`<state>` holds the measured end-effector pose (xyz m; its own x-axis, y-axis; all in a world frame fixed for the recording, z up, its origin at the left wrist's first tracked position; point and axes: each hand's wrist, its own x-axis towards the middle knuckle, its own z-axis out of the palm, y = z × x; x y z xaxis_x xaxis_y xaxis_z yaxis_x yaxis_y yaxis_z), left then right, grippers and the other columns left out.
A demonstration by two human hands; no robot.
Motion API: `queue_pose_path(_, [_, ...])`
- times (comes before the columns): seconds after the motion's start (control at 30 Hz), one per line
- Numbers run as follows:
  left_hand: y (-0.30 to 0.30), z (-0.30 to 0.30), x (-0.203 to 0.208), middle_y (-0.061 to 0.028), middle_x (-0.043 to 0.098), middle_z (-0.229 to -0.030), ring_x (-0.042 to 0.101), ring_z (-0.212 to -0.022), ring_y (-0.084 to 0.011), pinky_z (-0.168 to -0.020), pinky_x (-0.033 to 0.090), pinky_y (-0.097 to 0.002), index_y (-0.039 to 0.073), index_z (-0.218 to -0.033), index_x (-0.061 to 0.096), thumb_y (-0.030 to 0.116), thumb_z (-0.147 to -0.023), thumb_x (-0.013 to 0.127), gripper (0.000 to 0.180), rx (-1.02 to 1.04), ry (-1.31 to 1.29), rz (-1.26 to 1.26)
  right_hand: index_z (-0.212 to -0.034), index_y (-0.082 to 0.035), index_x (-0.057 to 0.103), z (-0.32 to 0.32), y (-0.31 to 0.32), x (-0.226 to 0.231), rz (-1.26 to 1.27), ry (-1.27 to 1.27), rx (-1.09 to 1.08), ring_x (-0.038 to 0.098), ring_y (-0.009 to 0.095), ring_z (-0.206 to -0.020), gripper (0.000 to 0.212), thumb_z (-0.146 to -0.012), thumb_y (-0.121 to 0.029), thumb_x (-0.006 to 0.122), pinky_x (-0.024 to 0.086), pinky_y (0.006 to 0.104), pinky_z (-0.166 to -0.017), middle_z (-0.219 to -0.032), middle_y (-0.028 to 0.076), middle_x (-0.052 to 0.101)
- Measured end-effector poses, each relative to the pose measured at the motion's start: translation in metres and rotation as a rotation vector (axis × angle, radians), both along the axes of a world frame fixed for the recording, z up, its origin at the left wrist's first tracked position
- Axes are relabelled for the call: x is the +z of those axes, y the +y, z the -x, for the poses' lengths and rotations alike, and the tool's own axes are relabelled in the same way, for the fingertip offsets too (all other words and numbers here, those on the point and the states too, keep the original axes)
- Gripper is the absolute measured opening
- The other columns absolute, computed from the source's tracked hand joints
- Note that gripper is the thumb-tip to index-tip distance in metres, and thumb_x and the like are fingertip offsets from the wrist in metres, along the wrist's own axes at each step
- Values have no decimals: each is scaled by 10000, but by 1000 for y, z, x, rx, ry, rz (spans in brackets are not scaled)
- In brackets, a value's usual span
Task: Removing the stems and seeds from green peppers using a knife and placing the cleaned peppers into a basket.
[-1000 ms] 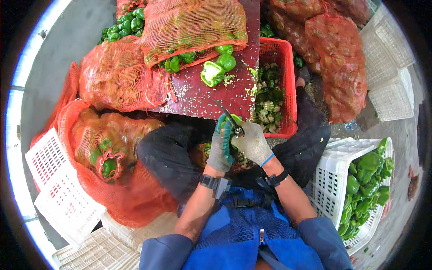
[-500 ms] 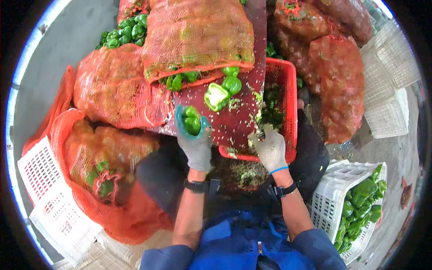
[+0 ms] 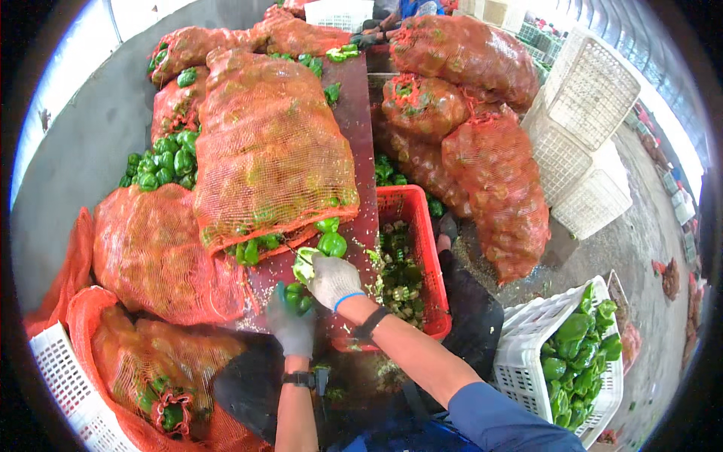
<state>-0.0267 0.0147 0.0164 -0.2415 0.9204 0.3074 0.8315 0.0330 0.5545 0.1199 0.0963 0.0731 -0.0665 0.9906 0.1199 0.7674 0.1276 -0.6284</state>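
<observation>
Bright, whitish light floods in from the upper left and upper right, bleaching the lower-left white crate (image 3: 56,371). The trousers (image 3: 252,386) sink into shadow; the cut pepper (image 3: 303,265) looks pale. Fisheye curvature bends the edges, black vignetting rings the corners, and the far upper-right background is soft.

Red table (image 3: 360,143) bears mesh sack (image 3: 275,151) and peppers (image 3: 332,244).

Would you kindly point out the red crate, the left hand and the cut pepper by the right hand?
Red crate (image 3: 433,256): head view, right wall.
Left hand (image 3: 291,319): head view, grey gloved middle.
Cut pepper (image 3: 303,265): head view, exposed pale part.
</observation>
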Motion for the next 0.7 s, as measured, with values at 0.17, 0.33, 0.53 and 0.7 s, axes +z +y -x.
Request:
queue_pose_path(0.17, [0,-3,8,-113,664,-1366,671,-1166,-254,-990,563,-356,27,-1558,502,80,-884,849,760,86,-873,-101,-1183,-29,747,-32,-15,-18,33,335,64,747,378,-870,485,-915,-428,814,594,454,-785,-904,186,772])
queue_pose_path(0.33, [-24,30,11,-35,722,-1120,704,-933,-174,-814,591,-334,113,-1320,657,304,-1062,713,326,84,-1549,-237,-1077,-33,736,-66,-72,-12,448,691,-44,579,120,-551,301,-895,-232,870,476,332,-522,-712,11,642])
queue_pose_path(0.53, [-52,-20,62,-18,737,-1161,714,-983,-172,-795,591,-321,160,-1316,662,386,-1066,710,340,-48,-1748,1,-1165,25,748,-86,-142,-69,-17,363,11,734,335,-852,470,-909,-353,859,571,455,-775,-1005,209,759])
queue_pose_path(0.7, [-76,-134,160,-39,733,-1270,716,-1114,-188,-923,595,-360,121,-1387,643,390,-1079,673,409,-391,-1751,265,-1235,-12,738,-81,-167,-85,277,579,-123,735,253,-751,451,-916,-311,850,599,424,-719,-947,150,782])
